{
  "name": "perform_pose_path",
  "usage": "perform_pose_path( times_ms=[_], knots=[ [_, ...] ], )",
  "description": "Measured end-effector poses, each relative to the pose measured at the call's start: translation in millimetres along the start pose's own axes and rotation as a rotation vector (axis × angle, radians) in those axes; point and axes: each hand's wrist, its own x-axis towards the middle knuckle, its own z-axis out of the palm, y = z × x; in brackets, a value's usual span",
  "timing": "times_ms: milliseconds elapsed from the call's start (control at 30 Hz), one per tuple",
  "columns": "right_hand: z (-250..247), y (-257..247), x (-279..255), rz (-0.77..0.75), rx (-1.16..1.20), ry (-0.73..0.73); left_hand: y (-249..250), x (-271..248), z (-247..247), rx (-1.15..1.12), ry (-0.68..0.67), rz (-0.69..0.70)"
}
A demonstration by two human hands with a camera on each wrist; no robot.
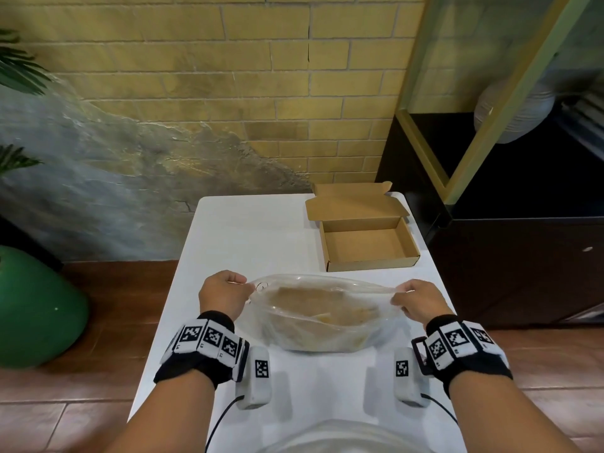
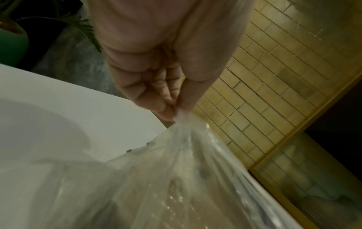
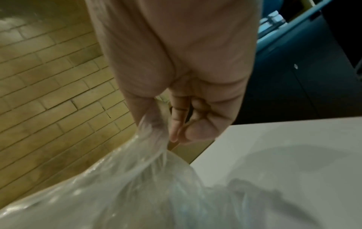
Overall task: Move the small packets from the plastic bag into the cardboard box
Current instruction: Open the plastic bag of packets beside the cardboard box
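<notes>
A clear plastic bag (image 1: 313, 318) holding tan packets (image 1: 304, 308) sits on the white table (image 1: 255, 237), stretched between both hands. My left hand (image 1: 225, 294) pinches the bag's left corner; in the left wrist view the left hand (image 2: 172, 108) clamps thumb and fingers on the gathered plastic bag (image 2: 186, 178). My right hand (image 1: 416, 302) grips the right corner; the right wrist view shows the right hand (image 3: 170, 131) with the bag (image 3: 127, 193) bunched in its fingers. An open brown cardboard box (image 1: 369, 245), empty inside, stands beyond the bag at the table's far right, lid flap back.
A dark cabinet (image 1: 510, 256) stands right of the table. A green round pot (image 1: 36, 308) with a plant is on the floor at left. A brick wall (image 1: 261, 93) rises behind the table. Bare tabletop lies left of the box.
</notes>
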Motion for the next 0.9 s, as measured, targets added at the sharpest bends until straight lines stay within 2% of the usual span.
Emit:
perform_pose_path(
  times_ms=[100,267,367,500,567,667,800,900],
  knots=[
    [-2.8,0.3,-0.1,0.0,0.083,0.024,0.4,1.4,-0.3,-0.092,-0.048,-0.065],
    [1.3,0.8,-4.5,0.065,0.437,-0.154,-1.9,-0.6,2.4,-0.536,-0.262,-0.272],
    [1.1,4.8,-2.7,0.16,0.63,-0.202,-4.3,0.7,0.5,-0.744,-0.311,-0.417],
    [-0.2,9.1,-3.2,0.262,0.843,-0.27,-7.9,1.3,-2.7,-0.829,-0.373,-0.548],
    [0.1,9.5,-4.6,0.312,0.936,-0.316,-5.9,-1.1,-3.3,-0.823,-0.384,-0.566],
    [0.5,8.7,-5.1,0.323,0.965,-0.375,-2.3,-5.0,-4.0,-0.714,-0.388,-0.472],
    [1.0,10.3,-3.9,0.3,0.841,-0.393,-1.8,-6.3,-3.0,-0.4,-0.522,-0.331],
    [2.8,12.8,-1.4,0.305,0.811,-0.336,-4.4,0.4,-0.6,-0.195,-0.506,-0.27]
  ],
)
